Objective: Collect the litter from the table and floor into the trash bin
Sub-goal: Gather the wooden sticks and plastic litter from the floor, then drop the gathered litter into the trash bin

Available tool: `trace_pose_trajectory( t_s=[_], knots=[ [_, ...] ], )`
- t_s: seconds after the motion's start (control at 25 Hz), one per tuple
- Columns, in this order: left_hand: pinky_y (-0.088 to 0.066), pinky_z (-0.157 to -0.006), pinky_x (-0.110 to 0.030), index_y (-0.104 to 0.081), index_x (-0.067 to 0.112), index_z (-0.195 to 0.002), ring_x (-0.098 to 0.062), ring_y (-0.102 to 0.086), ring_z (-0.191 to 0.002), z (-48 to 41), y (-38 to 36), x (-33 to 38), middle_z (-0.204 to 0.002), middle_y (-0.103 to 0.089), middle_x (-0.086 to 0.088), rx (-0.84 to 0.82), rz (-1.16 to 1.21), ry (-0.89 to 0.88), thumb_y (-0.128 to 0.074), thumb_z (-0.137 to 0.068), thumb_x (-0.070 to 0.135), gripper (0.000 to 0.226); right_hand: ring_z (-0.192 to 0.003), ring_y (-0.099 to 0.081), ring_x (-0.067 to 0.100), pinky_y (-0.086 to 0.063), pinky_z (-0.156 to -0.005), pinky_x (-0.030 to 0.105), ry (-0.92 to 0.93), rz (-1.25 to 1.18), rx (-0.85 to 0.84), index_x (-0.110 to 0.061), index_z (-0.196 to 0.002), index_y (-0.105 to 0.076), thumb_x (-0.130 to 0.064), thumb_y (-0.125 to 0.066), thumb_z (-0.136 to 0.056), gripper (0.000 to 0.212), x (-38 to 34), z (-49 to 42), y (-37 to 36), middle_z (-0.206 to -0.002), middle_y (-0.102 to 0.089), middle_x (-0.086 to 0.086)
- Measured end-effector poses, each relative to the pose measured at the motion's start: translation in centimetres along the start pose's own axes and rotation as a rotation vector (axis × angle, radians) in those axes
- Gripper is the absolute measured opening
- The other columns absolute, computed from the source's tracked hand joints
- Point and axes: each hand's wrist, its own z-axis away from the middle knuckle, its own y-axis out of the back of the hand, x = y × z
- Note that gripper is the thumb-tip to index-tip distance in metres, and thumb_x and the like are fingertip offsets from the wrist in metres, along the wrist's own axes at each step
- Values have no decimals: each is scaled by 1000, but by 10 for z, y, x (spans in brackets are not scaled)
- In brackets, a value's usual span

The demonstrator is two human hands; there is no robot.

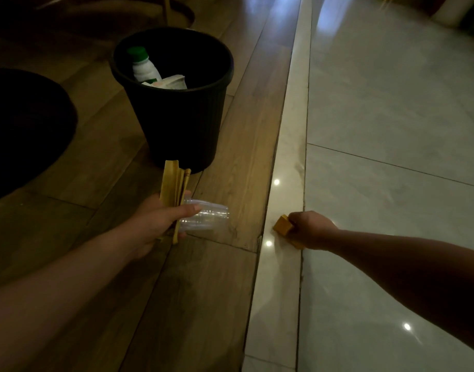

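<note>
A black ribbed trash bin (187,124) stands on the wooden floor at centre left. Inside it lie a white bottle with a green cap (143,66) and some white paper litter (171,82). My left hand (158,220) hovers just in front of the bin, gripping a stack of clear plastic cups (206,216) on their side together with yellow paper wrappers (172,185) that stick up. My right hand (309,229) is down on the pale stone strip, fingers closed on a small orange-yellow folded piece of litter (283,224).
A dark round shape (26,130), perhaps a table base or mat, lies at the left. Another dark round base (182,12) sits behind the bin. Glossy grey tiles (391,130) fill the right side, split from the wood planks by a pale strip (292,146).
</note>
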Motion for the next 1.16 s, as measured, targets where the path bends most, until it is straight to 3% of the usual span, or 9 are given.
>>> trace_pose_trajectory(
  t_s=[0.12, 0.24, 0.4, 0.48, 0.64, 0.76, 1.0, 1.08, 1.16],
  knots=[
    [-55, -61, -35, -58, 25, -123, -26, -68, -91, 4, 6, 6, -111, -67, -6, 3, -38, -45, -81, -65, 32, 63, -79, -65, 15, -55, -73, 31, 24, -165, 46, -25, -92, -62, -36, -63, -87, 12, -31, 5, 7, -86, -66, -1],
    [-55, -66, -35, -57, 20, -123, -24, -69, -94, 26, 11, 10, -108, -68, -4, 60, -108, -7, -82, -65, 32, 64, -71, -64, 6, -48, -58, 22, 1, -380, 57, -30, -83, -58, -35, -66, -83, 9, -66, 29, 14, -79, -66, -7],
    [-54, -73, -34, -61, 19, -115, -21, -68, -97, 75, 31, 34, -104, -70, -2, 55, -320, 62, -84, -68, 26, 53, -64, -64, 3, -44, -51, 17, -39, -480, -94, -33, -75, -58, -38, -66, -80, 11, -92, 104, 23, -71, -66, -9],
    [-55, -80, -41, -60, 14, -117, -26, -67, -100, 108, 40, 55, -107, -69, -6, 138, -305, 138, -84, -68, 25, 56, -63, -62, 3, -42, -52, 18, -64, -465, -165, -33, -72, -55, -38, -64, -83, 15, -100, 148, 48, -69, -63, -10],
    [-55, -88, -50, -61, 14, -116, -26, -66, -100, 192, 24, 118, -108, -69, -7, 153, -245, 248, -85, -67, 24, 55, -63, -64, 9, -51, -55, 23, -200, -596, -191, -28, -72, -56, -33, -62, -85, 14, -111, 233, 123, -68, -65, -5],
    [-55, -80, -38, -60, 8, -119, -29, -66, -102, 260, 5, 190, -110, -69, -10, 182, -184, 295, -84, -68, 18, 57, -67, -69, 12, -57, -60, 27, -304, -805, -210, -26, -77, -60, -29, -64, -84, 9, -133, 302, 194, -72, -69, -2],
    [-50, -71, -29, -60, 4, -121, -23, -62, -91, 408, -27, 368, -106, -67, -10, 338, -62, 384, -83, -71, 19, 56, -70, -71, 17, -63, -72, 42, -301, -920, -218, -25, -83, -65, -21, -63, -85, 4, -150, 424, 361, -77, -73, 2],
    [-52, -76, -32, -60, 7, -120, -22, -64, -92, 437, -38, 413, -103, -67, -6, 369, -13, 366, -81, -73, 19, 53, -73, -70, 18, -62, -76, 43, -285, -908, -203, -24, -84, -65, -18, -62, -85, 6, -144, 444, 408, -79, -72, 2],
    [-51, -70, -27, -62, 8, -116, -16, -64, -85, 454, -45, 445, -95, -68, -1, 381, 24, 349, -78, -77, 15, 43, -75, -69, 18, -61, -76, 41, -247, -858, -209, -24, -84, -63, -18, -62, -86, 6, -141, 451, 450, -81, -71, 3]
  ],
)
